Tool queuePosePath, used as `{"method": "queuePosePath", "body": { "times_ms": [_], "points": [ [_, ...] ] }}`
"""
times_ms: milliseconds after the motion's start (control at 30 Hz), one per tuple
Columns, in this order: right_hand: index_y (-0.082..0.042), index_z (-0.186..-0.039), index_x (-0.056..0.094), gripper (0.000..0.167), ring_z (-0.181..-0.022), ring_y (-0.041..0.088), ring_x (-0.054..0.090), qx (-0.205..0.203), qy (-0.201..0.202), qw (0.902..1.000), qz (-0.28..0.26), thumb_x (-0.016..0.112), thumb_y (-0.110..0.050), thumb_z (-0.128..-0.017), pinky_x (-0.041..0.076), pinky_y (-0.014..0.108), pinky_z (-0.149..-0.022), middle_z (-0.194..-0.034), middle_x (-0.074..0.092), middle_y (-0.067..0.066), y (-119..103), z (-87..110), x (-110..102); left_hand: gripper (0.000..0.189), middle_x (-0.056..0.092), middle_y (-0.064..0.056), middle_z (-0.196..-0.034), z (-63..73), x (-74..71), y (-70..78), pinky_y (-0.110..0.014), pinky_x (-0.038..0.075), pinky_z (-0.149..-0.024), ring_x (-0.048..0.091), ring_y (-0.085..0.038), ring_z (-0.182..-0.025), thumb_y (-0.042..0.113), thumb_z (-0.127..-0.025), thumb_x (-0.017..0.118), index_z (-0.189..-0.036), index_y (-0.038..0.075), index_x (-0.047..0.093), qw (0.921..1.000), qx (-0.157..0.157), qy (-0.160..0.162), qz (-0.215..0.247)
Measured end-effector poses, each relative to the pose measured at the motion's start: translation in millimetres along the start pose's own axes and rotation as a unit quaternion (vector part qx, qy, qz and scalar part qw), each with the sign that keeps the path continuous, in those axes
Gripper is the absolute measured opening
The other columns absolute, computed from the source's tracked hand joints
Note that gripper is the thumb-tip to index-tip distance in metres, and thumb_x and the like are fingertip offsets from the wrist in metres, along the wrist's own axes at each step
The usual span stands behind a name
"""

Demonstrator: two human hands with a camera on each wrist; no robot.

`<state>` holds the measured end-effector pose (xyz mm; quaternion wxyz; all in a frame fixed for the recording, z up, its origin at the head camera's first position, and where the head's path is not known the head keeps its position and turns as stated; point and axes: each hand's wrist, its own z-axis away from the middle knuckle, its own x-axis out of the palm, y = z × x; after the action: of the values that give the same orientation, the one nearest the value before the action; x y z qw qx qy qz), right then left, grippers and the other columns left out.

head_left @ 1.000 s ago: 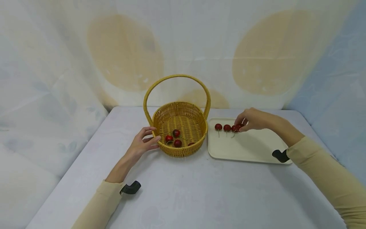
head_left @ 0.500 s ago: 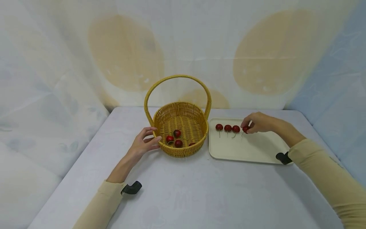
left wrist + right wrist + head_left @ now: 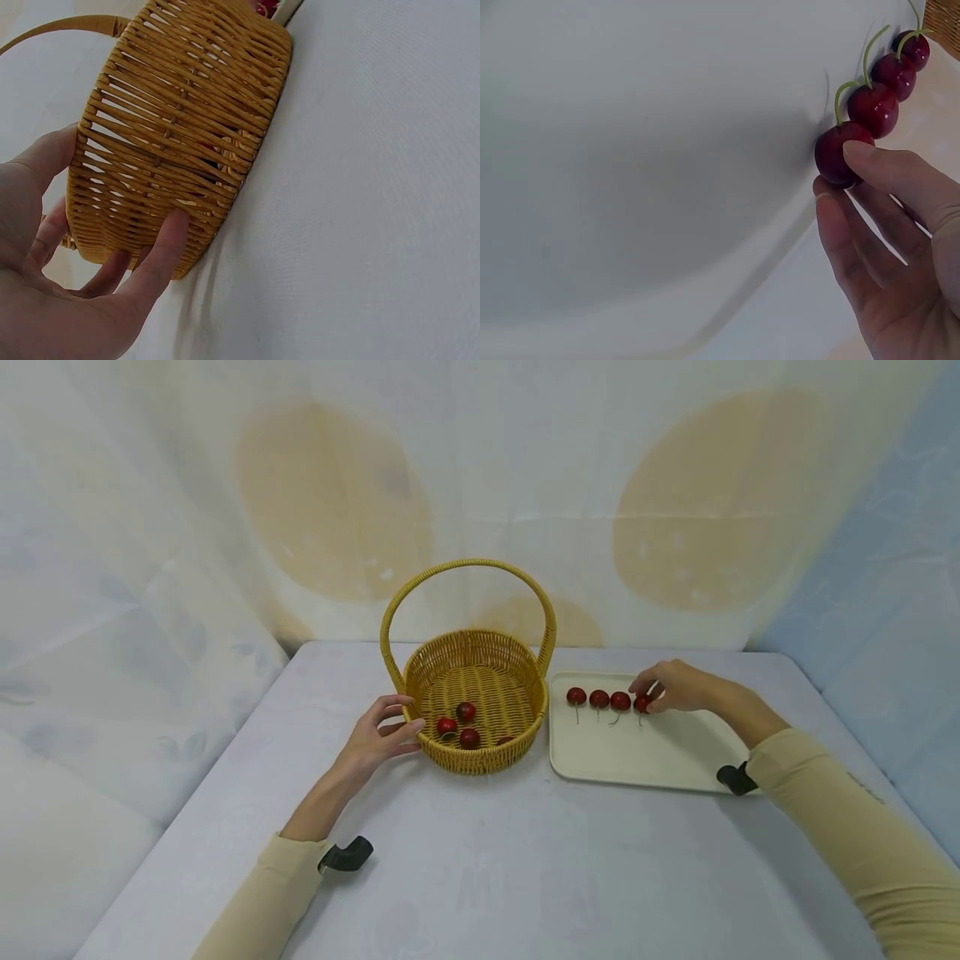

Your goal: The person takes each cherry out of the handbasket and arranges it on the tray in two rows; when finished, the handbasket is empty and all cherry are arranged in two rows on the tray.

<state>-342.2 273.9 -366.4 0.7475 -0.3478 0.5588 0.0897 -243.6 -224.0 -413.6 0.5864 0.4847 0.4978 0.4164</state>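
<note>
Right grip: one stemmed cherry is clamped between thumb and fingers, at the end of three lined-up cherries on the cream tray; it has just been shifted slightly nearer them, so a line of four is judged almost complete. Left grip: wicker basket is held at its side; four loose cherries are seen inside.

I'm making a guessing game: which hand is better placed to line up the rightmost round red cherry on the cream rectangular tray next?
Probably the right hand: it pinches that cherry on the tray. The left hand touches the round yellow woven basket, farther away.
</note>
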Motion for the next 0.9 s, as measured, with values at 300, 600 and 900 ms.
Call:
{"method": "queuePosePath", "body": {
  "times_ms": [300,600,900],
  "points": [
    [0.008,-0.120,0.064,0.036,-0.105,0.038,0.067,0.003,-0.011,0.9999,0.003,0.068,0.004,-0.084,0.057,0.051,-0.091,-0.114,0.069,0.024,-5.0,0.5,0.1,0.068,0.038,-0.015,-0.143,0.5,0.8,0.1,-0.050,0.057,-0.095,0.055,-0.034,-0.124,0.034,-0.089,0.073,-0.142,0.011,0.038,1.0000,0.001,0.000,-0.001],
    [0.007,-0.118,0.065,0.034,-0.105,0.040,0.066,-0.011,-0.003,0.9995,0.029,0.069,0.001,-0.085,0.057,0.052,-0.091,-0.118,0.067,0.024,-14.6,1.0,-12.1,0.067,0.038,-0.015,-0.144,-0.1,1.2,0.6,-0.049,0.057,-0.095,0.055,-0.034,-0.125,0.034,-0.089,0.073,-0.142,0.012,0.038,1.0000,0.000,0.002,-0.004],
    [0.003,-0.117,0.066,0.031,-0.101,0.033,0.066,-0.005,-0.003,0.9976,0.069,0.069,-0.006,-0.088,0.057,0.046,-0.087,-0.110,0.070,0.018,-37.8,-6.1,-29.3,0.066,0.037,-0.015,-0.144,-0.1,0.5,0.6,-0.052,0.055,-0.096,0.053,-0.035,-0.126,0.033,-0.090,0.072,-0.142,0.012,0.038,1.0000,0.000,-0.001,-0.003]
  ]
}}
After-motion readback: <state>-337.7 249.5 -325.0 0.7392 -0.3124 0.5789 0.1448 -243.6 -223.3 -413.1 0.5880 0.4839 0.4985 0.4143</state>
